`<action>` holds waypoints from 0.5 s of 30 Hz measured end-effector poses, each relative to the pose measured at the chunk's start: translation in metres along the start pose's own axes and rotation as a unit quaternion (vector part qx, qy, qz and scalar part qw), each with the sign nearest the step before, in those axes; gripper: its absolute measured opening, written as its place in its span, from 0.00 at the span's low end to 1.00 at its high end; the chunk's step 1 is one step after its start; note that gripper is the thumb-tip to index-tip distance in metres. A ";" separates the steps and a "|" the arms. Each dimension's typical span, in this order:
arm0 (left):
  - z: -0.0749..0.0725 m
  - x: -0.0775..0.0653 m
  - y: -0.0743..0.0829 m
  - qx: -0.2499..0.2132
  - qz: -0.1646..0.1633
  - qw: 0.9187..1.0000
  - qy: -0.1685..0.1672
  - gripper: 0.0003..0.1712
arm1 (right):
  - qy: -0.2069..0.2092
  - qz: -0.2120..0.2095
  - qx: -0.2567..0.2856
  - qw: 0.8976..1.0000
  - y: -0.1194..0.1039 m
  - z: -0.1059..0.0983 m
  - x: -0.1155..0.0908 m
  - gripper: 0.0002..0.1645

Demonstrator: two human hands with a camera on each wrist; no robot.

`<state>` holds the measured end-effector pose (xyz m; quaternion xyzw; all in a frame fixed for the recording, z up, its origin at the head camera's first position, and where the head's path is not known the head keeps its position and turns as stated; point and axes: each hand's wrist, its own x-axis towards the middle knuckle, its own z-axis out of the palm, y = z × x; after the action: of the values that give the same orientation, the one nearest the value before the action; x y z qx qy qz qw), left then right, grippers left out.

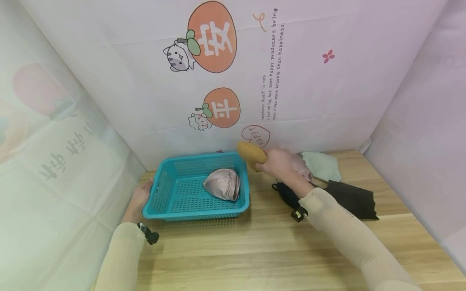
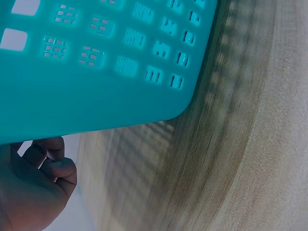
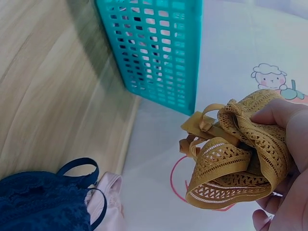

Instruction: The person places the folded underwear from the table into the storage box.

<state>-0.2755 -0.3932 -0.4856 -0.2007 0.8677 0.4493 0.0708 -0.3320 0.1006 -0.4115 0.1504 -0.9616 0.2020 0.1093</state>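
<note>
My right hand (image 1: 280,163) grips a folded mustard-yellow lace bra (image 3: 231,159) in the air just beyond the right end of a turquoise plastic basket (image 1: 196,215). In the right wrist view its lace and straps hang bunched below the thumb. Inside the basket, toward the right, lies a folded pinkish satin bra (image 1: 222,184). At the basket's left end, my left hand (image 1: 141,197) holds the rim with curled fingers; the left wrist view shows them bent at the rim's edge.
Right of the basket lie a dark lace bra (image 3: 43,199), a pale pink garment (image 3: 108,202), a mint-green cloth piece (image 1: 322,165) and a black cloth piece (image 1: 353,200). Printed white sheeting (image 1: 309,93) walls the wooden table (image 1: 233,254) at the back and both sides.
</note>
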 end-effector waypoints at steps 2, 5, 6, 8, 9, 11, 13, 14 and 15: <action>0.000 0.000 0.000 0.001 -0.002 1.000 0.000 0.52 | 0.006 -0.007 0.004 1.000 -0.002 0.000 0.000 0.20; -0.001 0.000 0.001 0.000 -0.001 1.000 -0.002 0.52 | 0.017 -0.022 0.000 1.000 -0.006 0.000 0.000 0.20; -0.001 0.000 0.001 -0.003 -0.001 1.000 -0.003 0.52 | 0.019 -0.026 -0.001 0.999 -0.008 0.000 0.000 0.20; -0.001 -0.001 0.001 -0.009 -0.002 1.000 -0.003 0.52 | 0.021 -0.032 -0.001 0.999 -0.011 0.001 0.000 0.21; 0.000 -0.001 0.001 -0.009 0.000 1.000 -0.003 0.52 | 0.020 -0.034 -0.001 0.999 -0.013 0.001 0.000 0.20; 0.000 -0.002 0.001 -0.012 0.002 1.000 -0.002 0.52 | 0.017 -0.040 0.000 0.999 -0.016 0.002 0.001 0.19; 0.001 -0.002 0.000 -0.015 0.002 1.000 0.000 0.51 | 0.014 -0.048 0.002 0.999 -0.019 0.002 0.001 0.17; 0.001 -0.002 0.000 -0.015 0.003 1.000 0.002 0.51 | 0.014 -0.052 0.005 0.999 -0.021 0.002 0.001 0.17; 0.001 -0.002 0.000 -0.015 0.003 1.000 0.003 0.51 | 0.016 -0.057 0.005 0.998 -0.023 0.003 0.001 0.16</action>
<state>-0.2743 -0.3917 -0.4857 -0.2004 0.8618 0.4616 0.0641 -0.3253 0.0797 -0.4056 0.2022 -0.9485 0.2030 0.1349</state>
